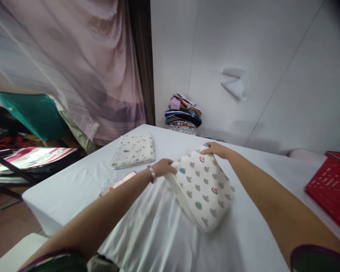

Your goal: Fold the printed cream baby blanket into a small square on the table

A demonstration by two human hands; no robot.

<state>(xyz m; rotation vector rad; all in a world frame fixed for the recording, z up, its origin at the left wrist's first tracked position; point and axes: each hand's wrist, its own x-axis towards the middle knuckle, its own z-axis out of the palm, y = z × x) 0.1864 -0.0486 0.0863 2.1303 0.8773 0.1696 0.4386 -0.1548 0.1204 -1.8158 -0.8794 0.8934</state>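
Note:
A folded white cloth [202, 185] with grey, red, blue and green mouse-head prints is held tilted over the white-covered table [73, 185]. My left hand [163, 168], with a silver bangle at the wrist, grips its left corner. At its far right corner my right hand [217, 149] is closed on the edge, thumb on top. Several folded layers show along the cloth's left side. Another folded white cloth [134, 150] with a small dark print lies flat to the left, apart from both hands. A phone [124, 179] rests on the table behind my left forearm.
A stack of folded clothes [183, 113] stands by the white wall beyond the table. On the right is a red plastic basket [331, 189]. A pinkish curtain [110, 68] hangs at the left, with a chair or rack [5, 170] holding fabric below it.

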